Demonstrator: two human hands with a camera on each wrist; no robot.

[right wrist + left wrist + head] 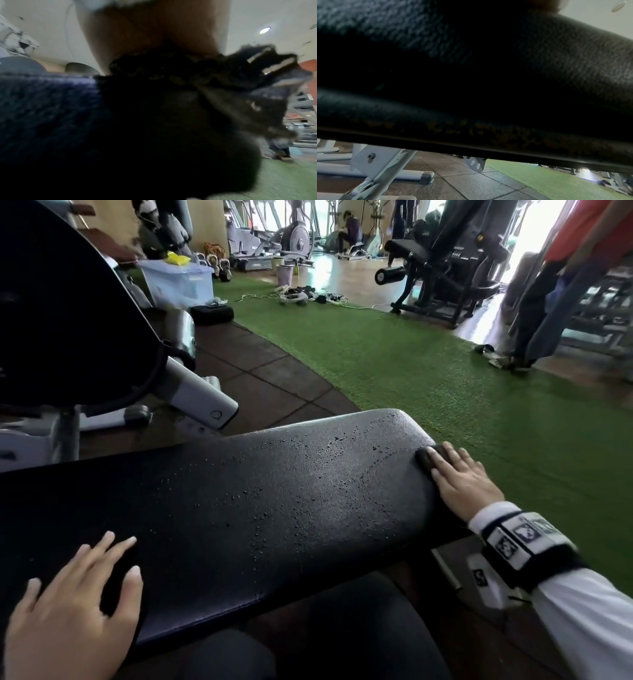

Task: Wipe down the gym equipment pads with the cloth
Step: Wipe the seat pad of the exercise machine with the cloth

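Note:
A long black bench pad [239,508] runs across the head view, dotted with water droplets along its middle. My right hand [459,474] lies flat at the pad's right end, its straight fingers pressing a dark cloth [428,458] onto the edge. The right wrist view shows that cloth [197,83] bunched under my palm, blurred. My left hand [78,594] rests flat on the pad's near left part with its fingers spread and nothing in it. In the left wrist view the pad [556,67] fills the picture from close below.
Another machine with a black pad [68,302] and white frame [202,402] stands at the left. Green turf [445,388] spreads to the right, with cables, a plastic box [178,282] and a black machine [445,268] beyond. A person's legs [534,313] stand at the far right.

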